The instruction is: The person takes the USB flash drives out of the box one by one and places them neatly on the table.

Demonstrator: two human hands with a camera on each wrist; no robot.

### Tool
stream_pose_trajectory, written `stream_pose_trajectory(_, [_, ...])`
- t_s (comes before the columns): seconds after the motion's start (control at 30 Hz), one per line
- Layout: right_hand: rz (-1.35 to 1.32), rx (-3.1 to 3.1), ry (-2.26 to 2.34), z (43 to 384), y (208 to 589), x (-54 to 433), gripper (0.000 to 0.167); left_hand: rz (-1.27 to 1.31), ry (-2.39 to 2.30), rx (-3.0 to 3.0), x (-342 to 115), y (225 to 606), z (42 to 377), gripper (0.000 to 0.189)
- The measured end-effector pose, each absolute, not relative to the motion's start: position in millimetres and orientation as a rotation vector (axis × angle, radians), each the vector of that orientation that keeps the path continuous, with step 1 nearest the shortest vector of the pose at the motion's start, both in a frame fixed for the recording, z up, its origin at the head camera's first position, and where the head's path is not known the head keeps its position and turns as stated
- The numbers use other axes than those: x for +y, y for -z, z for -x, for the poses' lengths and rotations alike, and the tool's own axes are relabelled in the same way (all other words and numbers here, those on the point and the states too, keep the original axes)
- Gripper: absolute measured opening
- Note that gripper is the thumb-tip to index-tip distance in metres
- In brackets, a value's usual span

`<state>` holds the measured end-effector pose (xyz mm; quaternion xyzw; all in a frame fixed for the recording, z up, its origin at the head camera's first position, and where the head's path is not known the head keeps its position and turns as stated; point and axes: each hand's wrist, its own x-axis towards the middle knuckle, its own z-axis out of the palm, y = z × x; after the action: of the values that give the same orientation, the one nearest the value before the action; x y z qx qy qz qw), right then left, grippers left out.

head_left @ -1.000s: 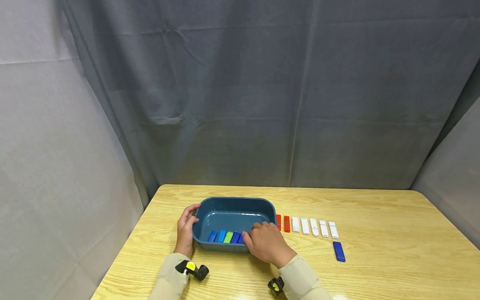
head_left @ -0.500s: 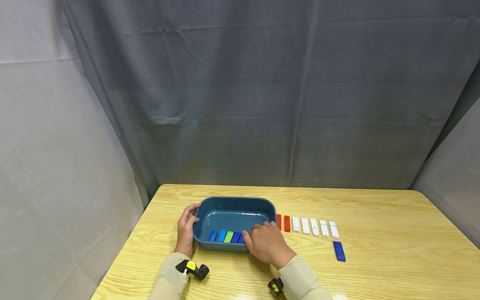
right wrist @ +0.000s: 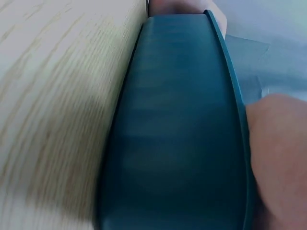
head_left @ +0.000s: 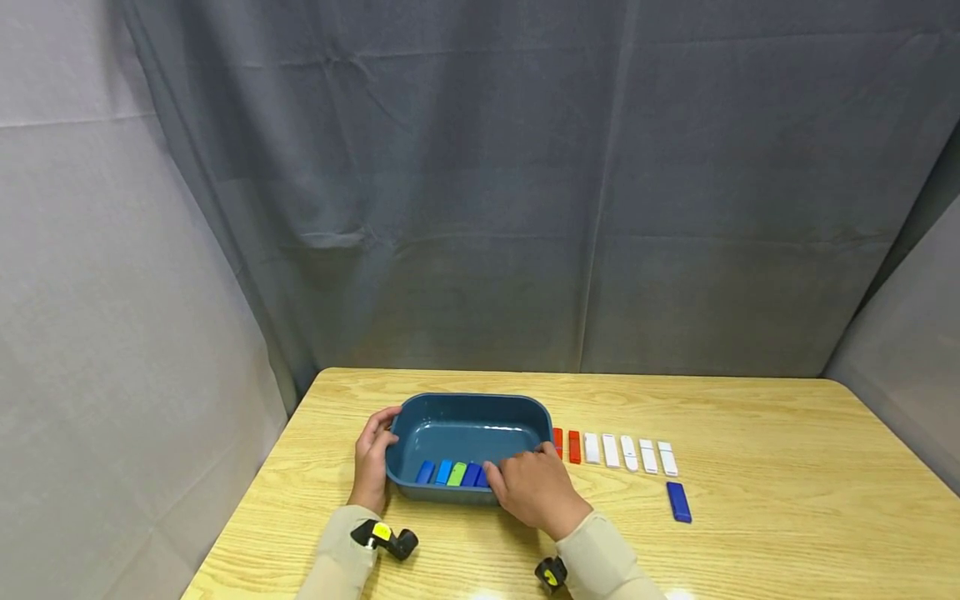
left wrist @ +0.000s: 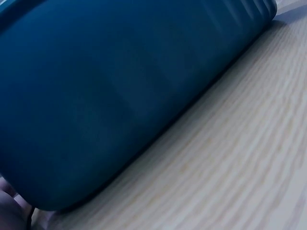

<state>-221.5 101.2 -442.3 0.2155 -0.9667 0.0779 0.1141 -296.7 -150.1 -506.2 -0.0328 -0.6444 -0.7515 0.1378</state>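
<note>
A dark teal tray (head_left: pixel 471 495) sits on the wooden table. My left hand (head_left: pixel 369 467) grips its left end, thumb over the rim and fingers along the outer wall. Inside, along the front wall, lies a row of small flat sticks that look like USB flash drives: blue ones (head_left: pixel 444 472) and a green one (head_left: pixel 457 474). My right hand (head_left: pixel 536 490) reaches over the tray's front right corner. Its thumb is right at the last visible blue stick (head_left: pixel 482 477). The other fingertips are hidden behind the hand, so I cannot tell what they hold.
Right of the tray, a row of red sticks (head_left: pixel 573 447) and several white sticks (head_left: pixel 628 454) lies on the table (head_left: pixel 787 467). One dark blue stick (head_left: pixel 678 502) lies nearer the front, below that row's right end. A grey curtain (head_left: pixel 480 208) hangs behind the table.
My right hand's fingers have bent lower inside the tray, while its thumb stays at the blue stick. The left hand and the tray keep their places.
</note>
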Motion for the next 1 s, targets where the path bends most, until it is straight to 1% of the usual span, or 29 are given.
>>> stream_pose_trajectory(0.47, [-0.954,-3.004,-0.643,224.1,428.2,114.3,0.052,0.086,2.199,-1.867,-150.8,505.7,296.2,0.044])
stream_pose_trajectory(0.57, [-1.006,-2.995,-0.786,227.8,427.5,118.8,0.045,0.086,2.196,-1.868,-150.9,505.3,295.9,0.044])
stream_pose_trajectory(0.73, [-1.115,-2.944,-1.108,232.0,424.9,127.7,0.016,0.086,2.193,-1.875,-151.1,504.7,295.8,0.044])
stream_pose_trajectory(0.87, [-1.143,-2.902,-1.35,234.2,423.1,133.3,0.01,0.083,2.19,-1.875,-150.6,505.0,295.6,0.045])
stream_pose_trajectory(1.0, [-1.118,-2.879,-1.458,236.2,423.2,136.6,0.013,0.077,2.181,-1.882,-150.1,504.9,295.2,0.045])
